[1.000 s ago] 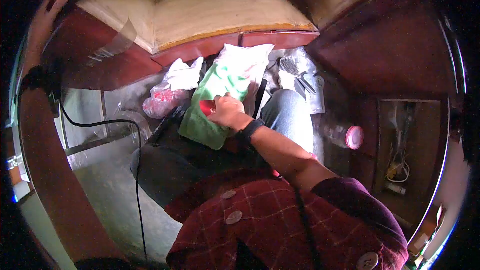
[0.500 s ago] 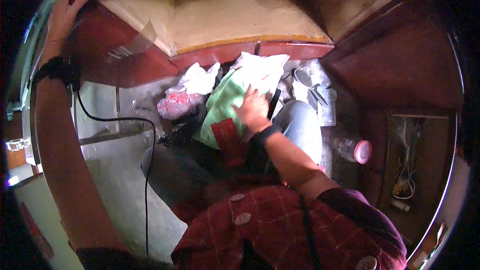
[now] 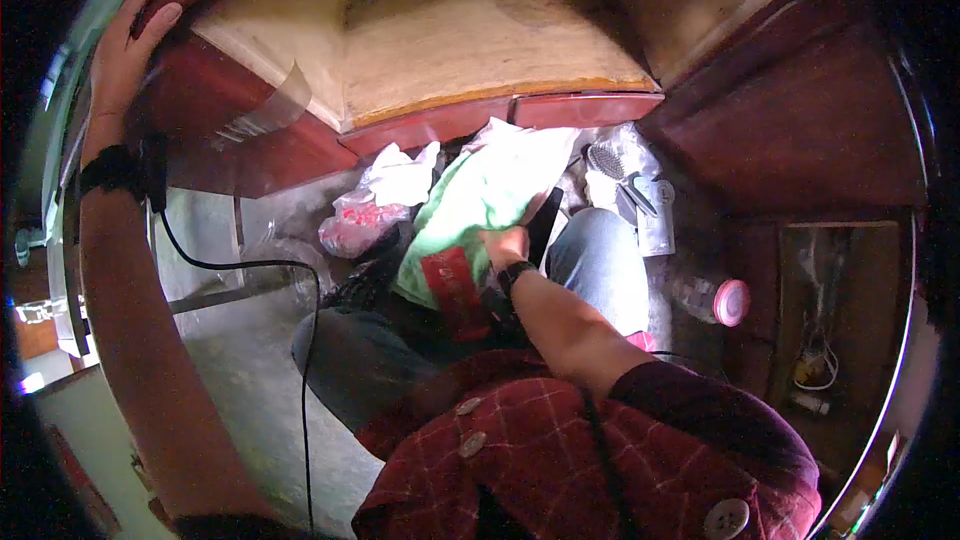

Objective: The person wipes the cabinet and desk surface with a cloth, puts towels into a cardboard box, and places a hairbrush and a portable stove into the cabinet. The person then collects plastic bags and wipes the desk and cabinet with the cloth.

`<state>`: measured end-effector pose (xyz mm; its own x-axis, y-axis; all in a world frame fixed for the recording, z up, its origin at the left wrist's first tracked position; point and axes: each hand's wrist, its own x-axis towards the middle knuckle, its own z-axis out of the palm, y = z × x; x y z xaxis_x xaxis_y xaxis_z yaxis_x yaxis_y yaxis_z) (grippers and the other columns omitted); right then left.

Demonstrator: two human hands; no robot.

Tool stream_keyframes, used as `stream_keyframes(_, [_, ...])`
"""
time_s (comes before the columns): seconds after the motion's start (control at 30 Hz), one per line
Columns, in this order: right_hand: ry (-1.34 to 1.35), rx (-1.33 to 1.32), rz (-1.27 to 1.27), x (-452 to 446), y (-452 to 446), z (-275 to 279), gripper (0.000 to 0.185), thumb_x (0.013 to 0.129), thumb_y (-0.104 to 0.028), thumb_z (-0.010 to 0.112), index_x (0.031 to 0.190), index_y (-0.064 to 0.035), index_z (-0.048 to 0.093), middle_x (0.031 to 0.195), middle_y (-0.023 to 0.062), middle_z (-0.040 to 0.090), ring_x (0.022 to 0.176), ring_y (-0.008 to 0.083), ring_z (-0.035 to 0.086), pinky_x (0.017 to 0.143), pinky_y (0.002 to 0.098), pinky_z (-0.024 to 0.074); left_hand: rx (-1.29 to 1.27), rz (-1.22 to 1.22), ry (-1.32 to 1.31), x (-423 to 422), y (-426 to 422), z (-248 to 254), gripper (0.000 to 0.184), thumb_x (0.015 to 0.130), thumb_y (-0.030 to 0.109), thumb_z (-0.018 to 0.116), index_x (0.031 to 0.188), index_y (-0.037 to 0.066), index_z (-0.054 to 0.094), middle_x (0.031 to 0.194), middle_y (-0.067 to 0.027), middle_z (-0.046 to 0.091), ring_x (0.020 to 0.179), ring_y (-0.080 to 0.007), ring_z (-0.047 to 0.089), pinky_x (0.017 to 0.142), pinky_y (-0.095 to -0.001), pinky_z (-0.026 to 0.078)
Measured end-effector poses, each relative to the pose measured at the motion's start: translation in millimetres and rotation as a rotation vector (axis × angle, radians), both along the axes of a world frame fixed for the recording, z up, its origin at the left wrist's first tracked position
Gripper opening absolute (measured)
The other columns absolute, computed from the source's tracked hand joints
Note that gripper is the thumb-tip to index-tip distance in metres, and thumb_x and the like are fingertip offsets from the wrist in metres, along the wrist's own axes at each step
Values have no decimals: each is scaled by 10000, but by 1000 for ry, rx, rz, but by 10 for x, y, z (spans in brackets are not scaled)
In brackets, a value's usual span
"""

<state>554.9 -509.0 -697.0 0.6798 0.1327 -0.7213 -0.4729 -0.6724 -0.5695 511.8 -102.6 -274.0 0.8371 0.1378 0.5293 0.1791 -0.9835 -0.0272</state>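
My right hand [image 3: 508,243] is closed on the edge of a green and white cloth [image 3: 480,185] that lies across my lap. Just left of its wrist, a flat red packet [image 3: 456,285] rests on the cloth's lower part. My left hand [image 3: 130,45] is raised at the upper left, with thumb and fingers apart against the edge of the dark red wooden furniture. It holds nothing.
An open wooden compartment [image 3: 490,35] is ahead. On the floor are a plastic bag with red contents [image 3: 362,225], a white cloth [image 3: 400,173], a hairbrush [image 3: 606,162] and a jar with a pink lid [image 3: 731,302]. A black cable [image 3: 315,340] hangs at the left.
The red packet has left my right hand and lies on the cloth. My right hand spread over the cloth, then closed on it lower down. My left hand stays at the furniture edge.
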Motion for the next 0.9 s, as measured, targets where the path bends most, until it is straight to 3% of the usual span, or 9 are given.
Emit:
stream_keyframes(0.07, [-1,113,-104,47,21,-147,490,669,-178,774,1071,38,595,909,143,653,807,234,627,742,352,498,0,-7,-16,-7,-39,8,520,839,418,608,1276,147,535,1253,-90,559,1168,-217,504,1010,-318,338])
stream_keyframes(0.17, [-227,383,-3,110,142,-150,293,671,-136,759,890,32,662,831,111,662,750,198,622,712,344,489,-37,15,-10,-20,-162,40,547,810,441,630,1261,143,544,1257,-103,555,1168,-237,511,1006,-321,349])
stream_keyframes(0.23, [-85,363,21,196,201,2,357,665,-83,742,987,32,638,915,99,662,797,184,616,724,328,483,-41,78,43,-19,-263,63,483,876,308,566,1322,141,484,1341,-111,485,1253,-250,432,1066,-348,291])
stream_keyframes(0.37, [48,741,-220,248,153,839,387,658,-11,727,1031,25,629,969,76,661,859,198,615,780,317,486,-15,73,82,-17,-16,65,499,864,342,581,1319,162,489,1343,-102,486,1246,-244,444,1056,-346,305])
stream_keyframes(0.47, [-89,773,-93,326,57,1088,390,668,16,711,1046,39,616,978,77,661,878,191,616,804,310,481,-43,117,79,-21,-260,108,509,851,373,594,1311,179,496,1336,-89,497,1238,-238,456,1048,-345,320])
stream_keyframes(0.53, [-256,713,12,382,-38,1021,365,687,16,694,1042,29,614,979,82,669,897,185,627,823,303,474,-114,88,7,15,-596,180,615,752,411,660,1244,66,534,1258,-185,527,1182,-323,483,1013,-385,347])
stream_keyframes(0.67, [-424,793,139,437,-192,1664,302,693,3,680,987,26,618,938,90,678,877,163,629,803,298,478,-42,184,-4,-25,-752,222,610,746,391,676,1247,74,534,1255,-210,521,1181,-354,478,1020,-403,346])
stream_keyframes(0.7, [-438,793,128,436,-197,1723,299,692,3,683,983,26,619,936,90,678,877,163,628,800,300,479,97,92,36,-34,-167,86,522,831,396,613,1297,187,506,1320,-85,511,1224,-246,472,1037,-346,341])
stream_keyframes(0.9, [-701,801,338,584,-390,2275,329,676,-47,707,986,17,617,931,66,668,842,153,609,787,306,487,-5,132,-82,-184,-490,154,593,714,430,698,1188,92,586,1238,-111,564,1177,-277,500,1015,-363,374])
